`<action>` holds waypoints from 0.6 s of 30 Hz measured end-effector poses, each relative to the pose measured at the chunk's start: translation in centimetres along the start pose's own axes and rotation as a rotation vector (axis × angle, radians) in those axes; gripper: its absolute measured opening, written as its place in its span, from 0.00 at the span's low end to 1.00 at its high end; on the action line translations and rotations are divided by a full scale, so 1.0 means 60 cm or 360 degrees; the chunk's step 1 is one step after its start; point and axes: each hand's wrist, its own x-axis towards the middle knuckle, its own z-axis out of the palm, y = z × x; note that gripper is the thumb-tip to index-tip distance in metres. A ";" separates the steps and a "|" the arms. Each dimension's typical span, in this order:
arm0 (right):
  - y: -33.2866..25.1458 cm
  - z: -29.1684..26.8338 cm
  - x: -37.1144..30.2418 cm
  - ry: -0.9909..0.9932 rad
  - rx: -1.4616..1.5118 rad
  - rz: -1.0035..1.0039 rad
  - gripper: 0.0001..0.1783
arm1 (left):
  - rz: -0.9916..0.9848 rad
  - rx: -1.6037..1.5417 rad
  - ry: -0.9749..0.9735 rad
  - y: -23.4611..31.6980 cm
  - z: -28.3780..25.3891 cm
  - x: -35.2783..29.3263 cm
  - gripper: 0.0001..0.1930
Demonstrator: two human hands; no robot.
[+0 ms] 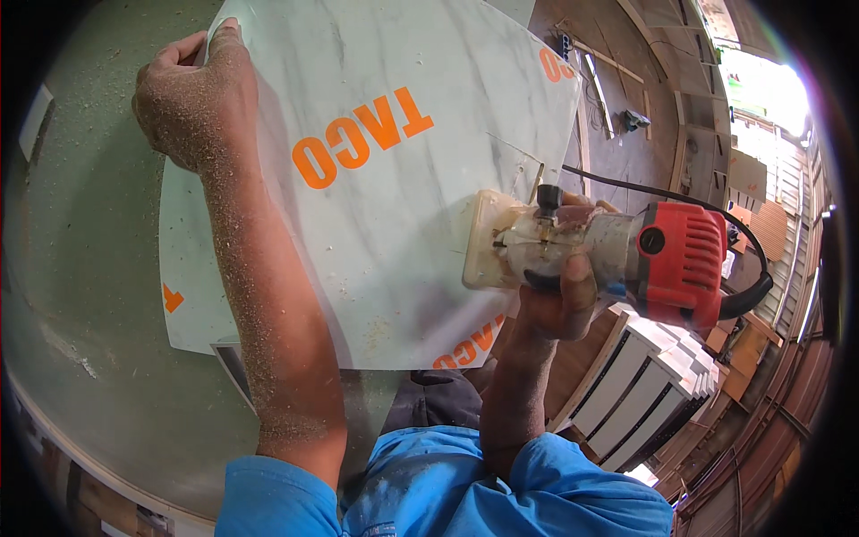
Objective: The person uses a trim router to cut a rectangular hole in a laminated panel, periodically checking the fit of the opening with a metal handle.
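My right hand [573, 277] wraps round the clear housing of a red trim router [684, 259], whose pale square base [483, 240] rests against a marble-patterned sheet [385, 242]. Orange lettering marks the sheet's surface. A thin slot-like cut shows in the sheet just beyond the router. At the far left corner of the sheet, my left hand [201, 98] is closed over the edge, thumb on top and fingers curled; what lies under them is partly hidden. Fine dust and chips coat my left forearm and dot the sheet.
A green-grey work surface [107, 259] lies under and left of the sheet. The router's black cord [644, 190] loops to the right. White panels [626, 385] are stacked at the lower right, and wooden strips [608, 58] with small items lie at the far right.
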 end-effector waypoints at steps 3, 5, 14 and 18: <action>0.010 0.008 0.017 -0.0015 0.0054 -0.0025 0.43 | -0.0010 -0.0049 -0.0075 -0.005 -0.007 0.006 0.15; 0.017 0.014 0.030 0.0000 0.0053 -0.0182 0.43 | -0.0022 -0.0066 -0.0084 -0.001 -0.007 0.001 0.15; 0.034 0.001 0.072 -0.0044 -0.0014 -0.0144 0.35 | -0.0054 -0.0017 -0.0072 0.006 -0.012 -0.002 0.14; 0.040 0.008 0.082 0.0010 0.0036 -0.0145 0.34 | -0.0057 -0.0030 -0.0089 0.006 -0.015 -0.003 0.14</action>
